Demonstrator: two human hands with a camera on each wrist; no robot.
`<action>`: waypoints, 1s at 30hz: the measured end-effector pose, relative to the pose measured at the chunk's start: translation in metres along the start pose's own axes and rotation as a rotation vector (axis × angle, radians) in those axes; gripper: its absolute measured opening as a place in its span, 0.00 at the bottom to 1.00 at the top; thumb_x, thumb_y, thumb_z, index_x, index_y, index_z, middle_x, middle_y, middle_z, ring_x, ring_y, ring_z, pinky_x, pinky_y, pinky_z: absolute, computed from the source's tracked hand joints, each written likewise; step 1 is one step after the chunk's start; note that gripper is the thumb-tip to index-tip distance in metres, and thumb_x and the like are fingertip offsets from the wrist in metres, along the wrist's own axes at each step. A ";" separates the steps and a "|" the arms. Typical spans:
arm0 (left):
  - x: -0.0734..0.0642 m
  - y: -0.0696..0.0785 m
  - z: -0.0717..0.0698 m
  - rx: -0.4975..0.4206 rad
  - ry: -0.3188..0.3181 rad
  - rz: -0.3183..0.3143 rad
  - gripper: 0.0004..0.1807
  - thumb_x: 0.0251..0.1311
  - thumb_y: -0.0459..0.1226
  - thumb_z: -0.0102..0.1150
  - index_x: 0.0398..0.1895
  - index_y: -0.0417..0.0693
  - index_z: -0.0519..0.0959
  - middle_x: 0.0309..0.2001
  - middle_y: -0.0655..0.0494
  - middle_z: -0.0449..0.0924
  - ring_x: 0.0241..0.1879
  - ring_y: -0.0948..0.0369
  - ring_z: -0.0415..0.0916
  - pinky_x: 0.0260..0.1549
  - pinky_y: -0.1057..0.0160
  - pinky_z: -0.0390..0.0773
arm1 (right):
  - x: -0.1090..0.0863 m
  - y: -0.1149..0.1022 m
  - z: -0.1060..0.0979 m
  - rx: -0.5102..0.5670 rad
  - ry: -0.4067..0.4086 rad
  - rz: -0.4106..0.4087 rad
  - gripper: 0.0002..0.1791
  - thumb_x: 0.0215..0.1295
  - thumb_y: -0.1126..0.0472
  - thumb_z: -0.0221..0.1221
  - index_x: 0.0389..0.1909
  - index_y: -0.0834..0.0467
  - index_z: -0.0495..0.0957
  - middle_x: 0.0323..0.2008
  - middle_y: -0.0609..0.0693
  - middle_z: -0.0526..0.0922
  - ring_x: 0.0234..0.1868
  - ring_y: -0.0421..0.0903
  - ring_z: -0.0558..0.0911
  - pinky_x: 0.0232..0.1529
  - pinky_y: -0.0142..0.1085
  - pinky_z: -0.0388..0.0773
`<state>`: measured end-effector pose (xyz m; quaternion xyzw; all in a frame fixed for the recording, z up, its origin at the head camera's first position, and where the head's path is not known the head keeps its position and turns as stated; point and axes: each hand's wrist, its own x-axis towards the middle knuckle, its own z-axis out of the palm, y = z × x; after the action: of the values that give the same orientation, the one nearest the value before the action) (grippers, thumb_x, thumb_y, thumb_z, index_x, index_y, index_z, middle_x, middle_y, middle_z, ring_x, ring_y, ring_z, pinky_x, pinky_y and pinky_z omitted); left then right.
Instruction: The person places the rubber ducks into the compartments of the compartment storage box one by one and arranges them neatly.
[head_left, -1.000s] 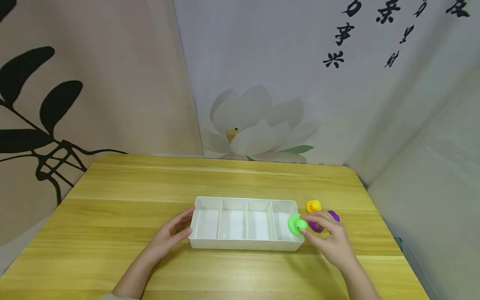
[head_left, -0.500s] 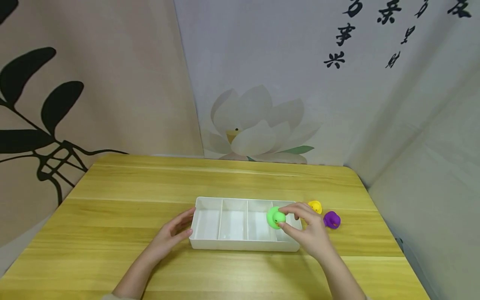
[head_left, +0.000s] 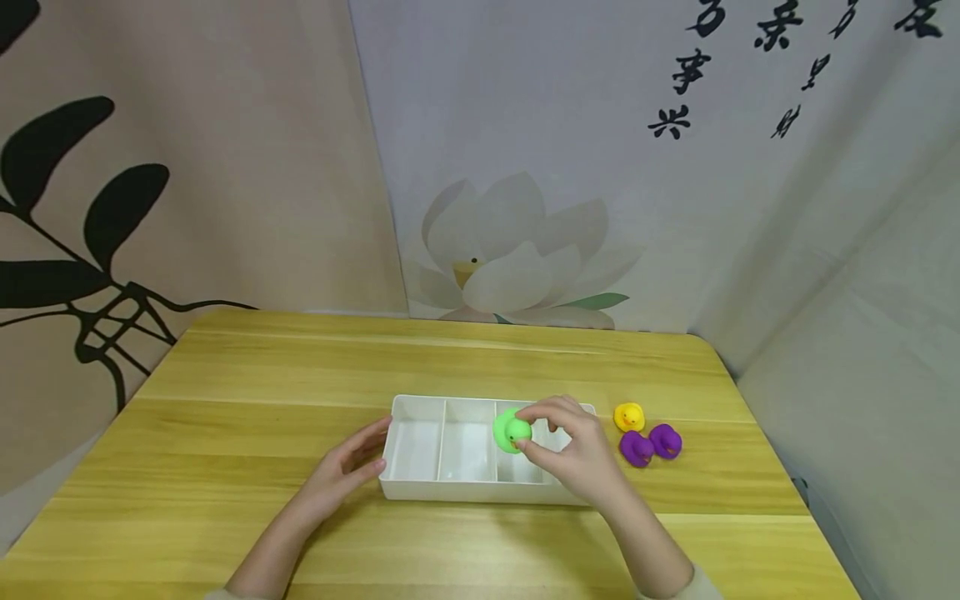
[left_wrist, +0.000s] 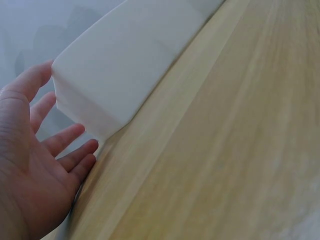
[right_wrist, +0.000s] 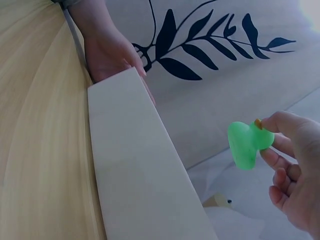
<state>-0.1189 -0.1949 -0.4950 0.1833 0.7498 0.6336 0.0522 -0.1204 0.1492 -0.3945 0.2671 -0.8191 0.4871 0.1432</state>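
A white tray point(head_left: 480, 492), split into a row of compartments, lies lengthwise on the wooden table. My left hand point(head_left: 341, 463) rests against the tray's left end, its fingers spread and relaxed, touching the end wall rather than wrapping it. My right hand point(head_left: 576, 454) pinches a green rubber duck point(head_left: 504, 431) between thumb and fingers, holding it above the third compartment from the left. In the right wrist view the green duck point(right_wrist: 243, 147) hangs clear of the tray wall point(right_wrist: 132, 165). The right hand hides much of the rightmost compartment.
Right of the tray, a yellow rubber duck point(head_left: 628, 417) and two purple ducks, one nearer point(head_left: 636, 449) and one farther right point(head_left: 665, 442), stand close together on the table point(head_left: 300, 358). A printed cloth backdrop point(head_left: 540, 108) rises behind the table.
My right hand has carried the green duck leftward from the tray's right end to above the third compartment, uncovering the yellow and purple ducks. The left hand stays at the tray's left end.
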 end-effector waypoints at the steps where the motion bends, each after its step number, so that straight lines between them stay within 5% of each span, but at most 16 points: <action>1: 0.000 0.000 0.000 -0.005 -0.001 -0.002 0.30 0.66 0.31 0.54 0.71 0.40 0.61 0.63 0.35 0.66 0.61 0.40 0.62 0.53 0.68 0.68 | 0.002 -0.004 0.002 0.002 -0.002 -0.007 0.16 0.47 0.71 0.71 0.38 0.56 0.83 0.37 0.47 0.84 0.37 0.43 0.73 0.35 0.34 0.69; 6: 0.000 0.000 0.000 -0.003 0.001 -0.005 0.30 0.66 0.31 0.54 0.71 0.42 0.61 0.63 0.36 0.66 0.61 0.40 0.62 0.53 0.68 0.68 | 0.014 -0.032 0.009 0.037 -0.030 -0.027 0.15 0.44 0.76 0.70 0.36 0.63 0.82 0.35 0.53 0.83 0.37 0.44 0.74 0.35 0.32 0.69; 13: 0.000 -0.002 0.001 0.002 0.000 -0.002 0.30 0.66 0.31 0.54 0.71 0.42 0.61 0.63 0.36 0.66 0.61 0.40 0.63 0.53 0.67 0.69 | 0.021 -0.008 0.032 0.053 -0.077 0.016 0.16 0.46 0.69 0.72 0.38 0.56 0.84 0.37 0.45 0.83 0.37 0.43 0.73 0.36 0.34 0.70; 30: 0.000 0.001 0.000 0.004 0.004 -0.015 0.29 0.67 0.31 0.54 0.71 0.42 0.61 0.64 0.37 0.66 0.61 0.41 0.63 0.53 0.66 0.68 | 0.041 -0.007 0.069 0.071 -0.212 -0.006 0.13 0.51 0.62 0.71 0.40 0.50 0.83 0.35 0.35 0.80 0.37 0.46 0.74 0.34 0.40 0.71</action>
<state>-0.1184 -0.1946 -0.4944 0.1766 0.7524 0.6322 0.0549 -0.1475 0.0739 -0.4024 0.3246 -0.8111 0.4842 0.0476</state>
